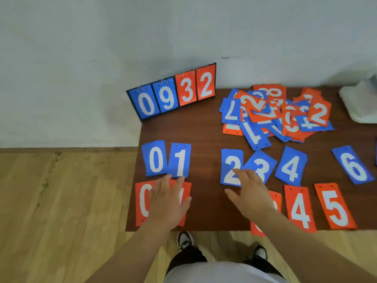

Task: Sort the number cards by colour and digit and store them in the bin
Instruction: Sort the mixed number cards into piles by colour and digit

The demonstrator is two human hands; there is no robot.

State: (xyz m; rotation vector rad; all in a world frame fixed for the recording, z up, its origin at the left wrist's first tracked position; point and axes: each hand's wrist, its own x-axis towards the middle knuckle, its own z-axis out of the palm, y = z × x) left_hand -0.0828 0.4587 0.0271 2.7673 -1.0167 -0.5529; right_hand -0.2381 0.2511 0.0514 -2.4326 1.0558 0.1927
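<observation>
Roughly midway, I judge: the dark brown wooden table bears a jumbled heap of blue and red-orange number cards, well beyond the right hand and not yet sorted. Nearer the hands lie a blue row of cards, 0 to 4 and 6, and below it a red-orange row. The left hand lies flat, fingers spread, over the red-orange 0 card and its neighbour. The right hand, fingers straight, touches the blue 2 card. No bin is plainly visible, and nothing looks stored.
</observation>
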